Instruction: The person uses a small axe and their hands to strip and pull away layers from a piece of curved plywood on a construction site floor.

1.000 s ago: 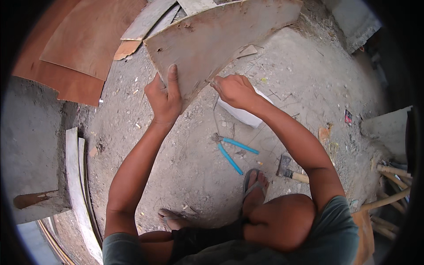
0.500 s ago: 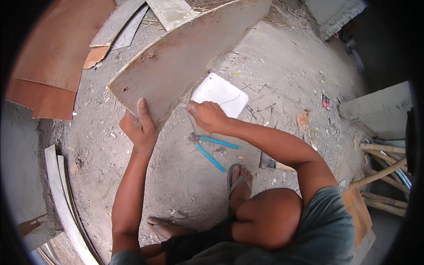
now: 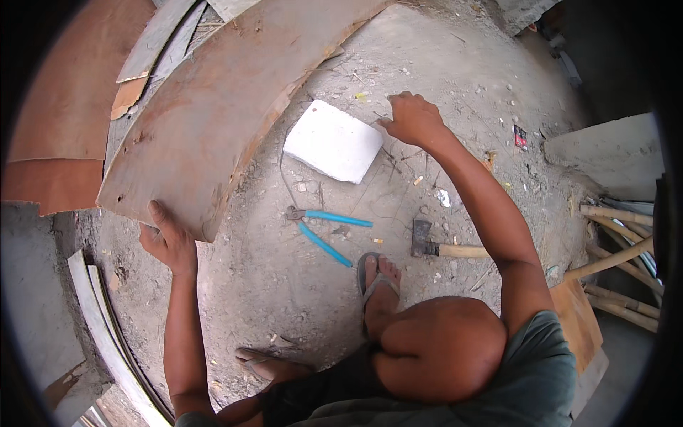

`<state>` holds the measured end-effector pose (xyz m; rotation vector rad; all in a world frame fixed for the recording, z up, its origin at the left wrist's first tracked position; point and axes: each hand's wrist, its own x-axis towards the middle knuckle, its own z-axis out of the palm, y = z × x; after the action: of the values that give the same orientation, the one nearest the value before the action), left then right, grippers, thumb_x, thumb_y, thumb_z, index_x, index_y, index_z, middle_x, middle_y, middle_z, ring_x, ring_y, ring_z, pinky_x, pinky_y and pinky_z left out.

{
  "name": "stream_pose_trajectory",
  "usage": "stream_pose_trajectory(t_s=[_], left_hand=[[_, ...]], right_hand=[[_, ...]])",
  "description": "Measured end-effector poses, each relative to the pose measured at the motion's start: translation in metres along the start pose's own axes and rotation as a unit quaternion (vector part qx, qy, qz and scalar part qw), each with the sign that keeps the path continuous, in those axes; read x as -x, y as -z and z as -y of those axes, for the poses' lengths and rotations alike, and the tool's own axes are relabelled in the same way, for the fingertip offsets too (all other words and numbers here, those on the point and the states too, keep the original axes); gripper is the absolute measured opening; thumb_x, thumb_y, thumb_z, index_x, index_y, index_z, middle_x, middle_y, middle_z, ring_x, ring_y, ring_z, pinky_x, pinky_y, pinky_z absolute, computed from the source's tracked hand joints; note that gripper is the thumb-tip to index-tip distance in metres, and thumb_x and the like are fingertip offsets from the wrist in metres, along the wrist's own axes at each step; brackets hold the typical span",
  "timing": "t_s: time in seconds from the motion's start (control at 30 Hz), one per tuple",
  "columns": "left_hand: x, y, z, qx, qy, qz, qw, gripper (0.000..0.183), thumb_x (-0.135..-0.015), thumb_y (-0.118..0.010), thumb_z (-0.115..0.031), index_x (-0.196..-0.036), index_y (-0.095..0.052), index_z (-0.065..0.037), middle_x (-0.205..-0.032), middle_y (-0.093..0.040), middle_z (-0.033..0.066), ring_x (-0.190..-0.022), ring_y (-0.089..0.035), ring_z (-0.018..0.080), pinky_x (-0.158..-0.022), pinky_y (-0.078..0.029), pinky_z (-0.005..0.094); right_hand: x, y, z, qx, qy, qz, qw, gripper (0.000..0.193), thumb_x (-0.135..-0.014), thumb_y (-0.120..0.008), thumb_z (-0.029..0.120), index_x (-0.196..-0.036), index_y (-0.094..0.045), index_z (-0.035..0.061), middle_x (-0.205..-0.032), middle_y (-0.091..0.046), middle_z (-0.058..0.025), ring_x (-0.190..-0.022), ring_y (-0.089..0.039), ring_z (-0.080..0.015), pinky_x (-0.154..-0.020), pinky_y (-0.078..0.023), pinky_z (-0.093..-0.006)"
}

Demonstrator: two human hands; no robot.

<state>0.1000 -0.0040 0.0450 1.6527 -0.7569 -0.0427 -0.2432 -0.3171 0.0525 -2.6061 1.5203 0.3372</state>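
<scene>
My left hand (image 3: 168, 245) grips the near end of a long dusty plywood board (image 3: 192, 121), thumb on its upper face and fingers beneath. The board stretches away to the far edge of the view. Off to the board's right, my right hand (image 3: 414, 119) is raised over the ground, fingers curled together; what they pinch, if anything, is too small to make out. Between the hands lies a white foam-like block (image 3: 333, 139). Blue-handled pliers (image 3: 338, 218) rest on the ground with handles spread. A hammer (image 3: 455, 250) with a wooden handle lies below my right forearm.
Brown sheets (image 3: 64, 114) and narrower boards (image 3: 153, 43) lie at the far left. Long strips (image 3: 99, 320) lean at near left. A concrete block (image 3: 605, 153) and bamboo poles (image 3: 619, 270) stand on the right. Twigs and rubble litter the ground around my sandalled foot (image 3: 380, 281).
The board has shifted left and nearer with my left hand. My right hand has moved away from the board, to the right and farther off. The hammer now shows fully beneath the right arm.
</scene>
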Motion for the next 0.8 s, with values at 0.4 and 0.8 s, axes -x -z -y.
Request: stream_pose_trajectory(t_s=[0.4, 0.8], left_hand=[[0.03, 0.137, -0.048, -0.106, 0.022, 0.23, 0.967, 0.016, -0.104, -0.065, -0.009, -0.107, -0.069, 0.006, -0.106, -0.071, 0.0102, -0.095, -0.063, 0.0159, -0.085, -0.05, 0.0318], [0.105, 0.344, -0.029, -0.348, 0.174, 0.131, 0.912, 0.032, -0.098, -0.075, -0.02, -0.116, -0.072, 0.007, -0.109, -0.075, 0.0245, -0.099, -0.071, 0.0316, -0.092, -0.055, 0.0432]], right_hand=[[-0.077, -0.021, 0.115, -0.201, 0.121, 0.041, 0.971, 0.032, -0.091, -0.057, 0.017, -0.105, -0.074, -0.0062, -0.113, -0.072, -0.0299, -0.109, -0.069, -0.0455, -0.097, -0.054, -0.053], [0.026, -0.099, 0.275, -0.541, 0.13, 0.321, 0.766, 0.047, -0.105, -0.057, 0.033, -0.116, -0.067, -0.0119, -0.11, -0.071, -0.0303, -0.096, -0.072, -0.039, -0.08, -0.055, -0.0484]])
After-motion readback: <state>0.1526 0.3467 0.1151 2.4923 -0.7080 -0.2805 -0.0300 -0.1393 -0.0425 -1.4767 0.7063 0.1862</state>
